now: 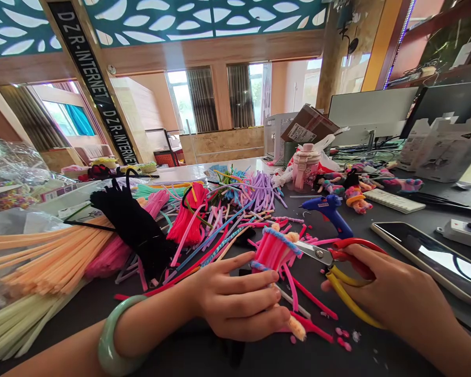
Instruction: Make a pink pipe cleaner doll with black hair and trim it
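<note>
Left fingers [243, 283]: gripping the pink piece [272, 248]
Right fingers [364, 256]: gripping scissors [319, 253]
Bottle [304, 170]: capped; I can't see inside

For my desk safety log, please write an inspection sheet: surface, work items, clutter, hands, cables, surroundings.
Surface: dark tabletop, with pink scraps.
Work items: fuzzy pink-and-blue piece; scissors with blades at its edge, contact unclear.
Clutter: black bundle, peach stems, blue glue gun, phone.
Hands: left hand holds the piece; right hand grips the scissors.
Cables: tangle near the monitor; routing unclear.
Surroundings: curtains at windows behind.
</note>
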Tool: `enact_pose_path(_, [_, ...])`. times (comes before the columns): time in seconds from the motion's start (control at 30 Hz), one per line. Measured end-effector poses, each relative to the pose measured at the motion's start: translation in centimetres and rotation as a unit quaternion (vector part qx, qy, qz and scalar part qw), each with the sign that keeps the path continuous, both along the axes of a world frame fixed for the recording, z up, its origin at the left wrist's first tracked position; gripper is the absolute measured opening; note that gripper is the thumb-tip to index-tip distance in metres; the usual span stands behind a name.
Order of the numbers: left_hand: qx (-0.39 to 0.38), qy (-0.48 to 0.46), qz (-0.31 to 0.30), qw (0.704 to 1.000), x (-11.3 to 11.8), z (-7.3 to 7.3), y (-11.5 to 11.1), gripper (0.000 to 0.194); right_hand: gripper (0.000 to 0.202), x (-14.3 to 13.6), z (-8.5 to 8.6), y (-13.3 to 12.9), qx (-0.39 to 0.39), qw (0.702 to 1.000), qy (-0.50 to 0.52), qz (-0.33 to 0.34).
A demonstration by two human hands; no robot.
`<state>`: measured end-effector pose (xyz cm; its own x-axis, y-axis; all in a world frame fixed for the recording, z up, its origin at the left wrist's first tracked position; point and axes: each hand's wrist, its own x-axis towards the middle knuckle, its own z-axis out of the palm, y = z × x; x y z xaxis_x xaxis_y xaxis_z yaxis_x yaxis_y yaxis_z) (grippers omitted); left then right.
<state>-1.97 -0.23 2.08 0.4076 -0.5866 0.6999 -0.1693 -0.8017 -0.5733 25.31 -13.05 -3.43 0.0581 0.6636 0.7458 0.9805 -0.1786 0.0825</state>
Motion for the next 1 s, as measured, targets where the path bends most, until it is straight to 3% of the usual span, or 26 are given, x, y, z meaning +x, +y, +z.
enact_pose_path(0.33, [-0.002,0.012,0.002,1.0,0.0,-0.5,0.0,0.005,0.026,0.0,0.4,0.2,-0.014,1.0,0.017,0.003])
enact_pose_path(0.63, [-0.007,0.016,0.014,1.0,0.1,0.1,-0.4,0.008,0.038,-2.9,1.3,-0.4,0.002,0.996,0.073,-0.05])
enact_pose_path(0.83, [-0.001,0.038,0.022,0.999,0.0,0.5,-0.5,0.007,0.032,-1.1,0.8,-0.2,-0.016,0.998,0.057,-0.004])
enact_pose_path(1.0, [-0.001,0.04,0.017,0.999,-0.1,0.5,-0.4,0.009,0.031,-0.5,0.8,-0.1,-0.038,0.996,0.077,-0.011])
